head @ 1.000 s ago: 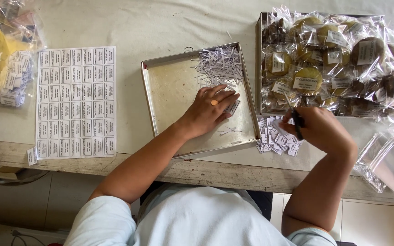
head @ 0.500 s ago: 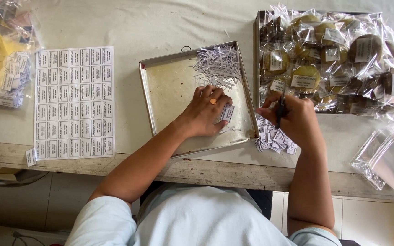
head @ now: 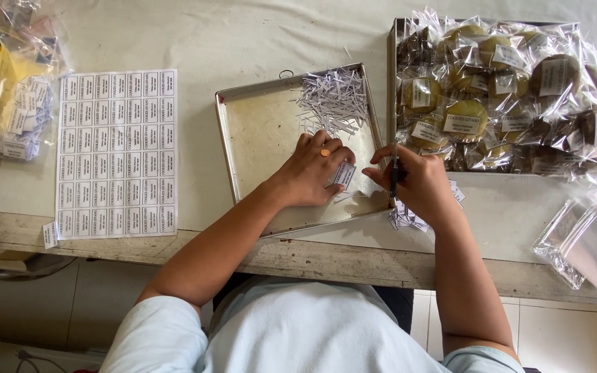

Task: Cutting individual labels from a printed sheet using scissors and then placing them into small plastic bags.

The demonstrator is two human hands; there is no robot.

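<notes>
- The tabletop (head: 243, 41) carries a metal tray (head: 257, 131) at the frame's centre.
- The left hand (head: 312, 169) rests inside the tray, fingers pinching a small label (head: 345, 174).
- The right hand (head: 416, 183), just right of the label, grips a dark thin tool (head: 395, 173), fingers curled round it.
- The label's long axis tilts toward upper right.

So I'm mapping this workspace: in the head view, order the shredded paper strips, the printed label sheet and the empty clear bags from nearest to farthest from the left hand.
From the left hand:
1. Shredded paper strips, just beyond it in the metal tray.
2. Printed label sheet, on the table to its left.
3. Empty clear bags, far right, past the right hand.
</notes>
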